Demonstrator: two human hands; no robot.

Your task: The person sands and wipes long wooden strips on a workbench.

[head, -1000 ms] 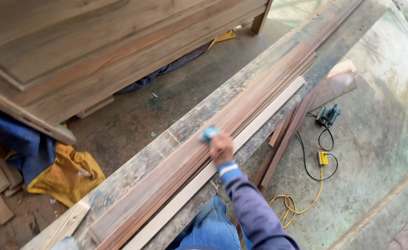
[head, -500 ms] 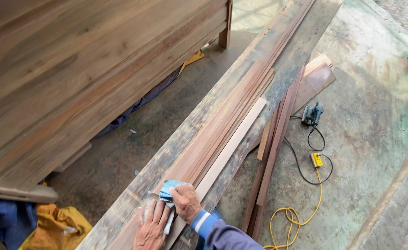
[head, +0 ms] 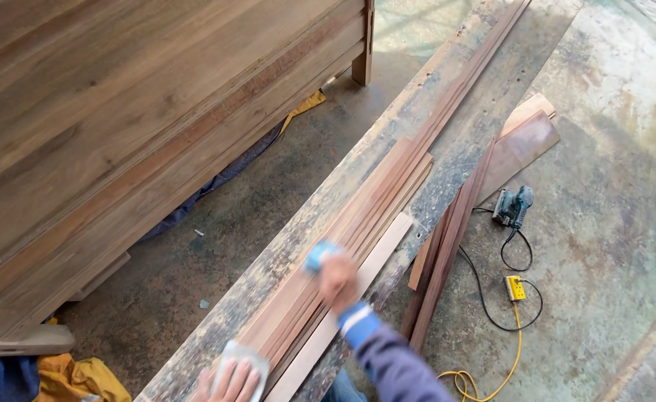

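Right arm: purple-grey sleeve, blue cuff with white stripe; bare hands

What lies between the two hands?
In the head view, only bare wooden strips run between the left hand and the right hand, which holds a blue pad.

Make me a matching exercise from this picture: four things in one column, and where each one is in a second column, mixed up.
Things:
1. blue sanding pad
2. power sander
3. yellow cord
4. white sheet

Places:
A. under the left hand, at the near end of the wood strips
B. on the concrete floor, right of the leaning boards
C. gripped by the right hand on the strips
D. looped on the floor at the bottom edge

Pairs: 1-C, 2-B, 3-D, 4-A
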